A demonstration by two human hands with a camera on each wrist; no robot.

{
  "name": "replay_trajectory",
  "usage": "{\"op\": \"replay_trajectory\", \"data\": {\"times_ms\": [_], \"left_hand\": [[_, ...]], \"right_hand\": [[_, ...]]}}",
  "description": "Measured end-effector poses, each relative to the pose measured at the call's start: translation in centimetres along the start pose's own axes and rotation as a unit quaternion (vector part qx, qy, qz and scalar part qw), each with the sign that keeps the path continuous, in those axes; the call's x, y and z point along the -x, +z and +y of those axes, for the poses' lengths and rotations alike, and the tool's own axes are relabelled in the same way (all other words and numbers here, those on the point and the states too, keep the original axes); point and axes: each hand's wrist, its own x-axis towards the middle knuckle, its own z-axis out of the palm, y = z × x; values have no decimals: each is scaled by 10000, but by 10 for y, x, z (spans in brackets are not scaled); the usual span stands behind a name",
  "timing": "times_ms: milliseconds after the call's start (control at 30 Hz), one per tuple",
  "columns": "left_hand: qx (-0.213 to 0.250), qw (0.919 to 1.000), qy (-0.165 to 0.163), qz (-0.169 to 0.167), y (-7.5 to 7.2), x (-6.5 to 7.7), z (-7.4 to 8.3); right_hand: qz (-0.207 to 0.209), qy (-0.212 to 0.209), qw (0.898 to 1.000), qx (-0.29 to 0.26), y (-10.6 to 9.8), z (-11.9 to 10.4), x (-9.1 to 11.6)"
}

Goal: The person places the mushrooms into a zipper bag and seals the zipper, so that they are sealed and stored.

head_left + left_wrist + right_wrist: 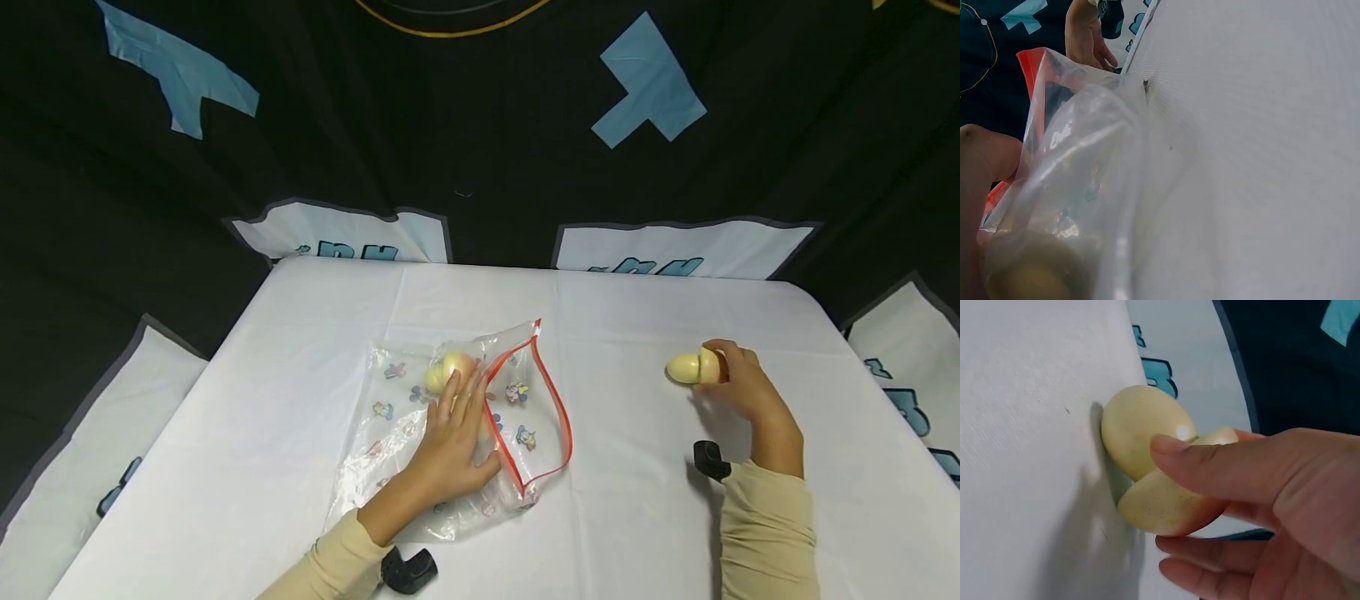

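Observation:
My left hand (453, 442) lies with straight fingers on a clear zip bag (367, 475) that has a red-edged mouth and small cartoon prints. Inside it, near the fingertips, show yellow and reddish fruits (452, 367); the left wrist view has one blurred through the plastic (1035, 275). Over at the right, my right hand (750, 390) pinches a yellow fruit with a red blush (1166, 503) between thumb and fingers. Against it sits a plain pale yellow fruit (1138, 428), low at the white cloth. The bag's mouth gapes toward the right.
White cloth (622, 500) covers the table. Black curtains (480, 150) with blue tape hang behind its far edge. A dark wrist mount (408, 572) sits by the left sleeve, another (710, 460) by the right.

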Motion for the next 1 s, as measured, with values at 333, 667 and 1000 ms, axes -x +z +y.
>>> {"op": "replay_trajectory", "data": {"times_ms": [333, 667, 1000], "left_hand": [[-48, 10000, -7, -36, 1, 1, -1], [-93, 9999, -48, -90, -1, 0, -1], [-127, 9999, -10, -117, -1, 0, -2]], "right_hand": [[263, -1300, 9912, -23, 9, -46, -3], [641, -2971, 9526, 96, 26, -135, 25], [423, -3439, 9259, 1505, 80, -184, 35]]}}
